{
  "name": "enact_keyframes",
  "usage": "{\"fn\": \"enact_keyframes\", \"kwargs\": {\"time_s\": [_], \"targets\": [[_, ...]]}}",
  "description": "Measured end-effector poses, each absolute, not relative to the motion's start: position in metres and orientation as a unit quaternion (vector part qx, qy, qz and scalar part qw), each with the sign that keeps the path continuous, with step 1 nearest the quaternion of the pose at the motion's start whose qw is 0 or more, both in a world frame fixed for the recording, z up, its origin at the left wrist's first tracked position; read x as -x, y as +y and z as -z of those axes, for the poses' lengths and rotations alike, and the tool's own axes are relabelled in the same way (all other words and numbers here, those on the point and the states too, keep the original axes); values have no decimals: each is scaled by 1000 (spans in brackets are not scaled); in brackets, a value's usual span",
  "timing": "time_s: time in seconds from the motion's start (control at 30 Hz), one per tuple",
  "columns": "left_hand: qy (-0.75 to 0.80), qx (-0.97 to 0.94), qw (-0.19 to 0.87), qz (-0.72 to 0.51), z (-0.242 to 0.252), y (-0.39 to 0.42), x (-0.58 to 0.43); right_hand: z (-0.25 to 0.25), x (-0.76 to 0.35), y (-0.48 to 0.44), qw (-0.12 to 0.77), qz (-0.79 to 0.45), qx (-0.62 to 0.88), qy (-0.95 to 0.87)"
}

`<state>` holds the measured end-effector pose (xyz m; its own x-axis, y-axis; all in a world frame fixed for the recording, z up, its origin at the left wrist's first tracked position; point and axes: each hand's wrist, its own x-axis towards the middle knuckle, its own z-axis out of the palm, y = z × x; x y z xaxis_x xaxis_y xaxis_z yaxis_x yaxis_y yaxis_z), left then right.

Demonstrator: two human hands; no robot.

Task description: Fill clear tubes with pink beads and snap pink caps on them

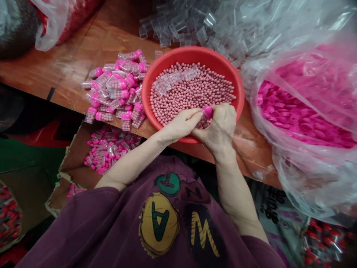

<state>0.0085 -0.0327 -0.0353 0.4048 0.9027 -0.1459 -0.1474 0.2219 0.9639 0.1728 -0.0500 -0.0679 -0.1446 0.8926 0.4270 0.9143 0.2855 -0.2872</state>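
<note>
Both my hands meet over the near rim of a red plastic bowl filled with small pink beads. Between them is a small clear tube with a bright pink cap, beads showing inside. My right hand is closed around the tube, its fingers curled by the cap. My left hand is closed too, its fingertips pinching the tube from the left; most of the tube is hidden by the fingers. A few clear tubes without caps lie on the beads.
Left of the bowl, capped bead tubes are heaped on the wooden table. Below the edge, a cardboard box holds more. Clear empty tubes pile up behind. A plastic bag of pink caps stands right.
</note>
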Motion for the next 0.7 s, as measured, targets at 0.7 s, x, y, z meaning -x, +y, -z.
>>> {"fn": "enact_keyframes", "kwargs": {"time_s": [0.7], "targets": [[654, -323, 333, -598, 52, -101, 158, 36, -114, 77, 175, -127, 380, -900]]}}
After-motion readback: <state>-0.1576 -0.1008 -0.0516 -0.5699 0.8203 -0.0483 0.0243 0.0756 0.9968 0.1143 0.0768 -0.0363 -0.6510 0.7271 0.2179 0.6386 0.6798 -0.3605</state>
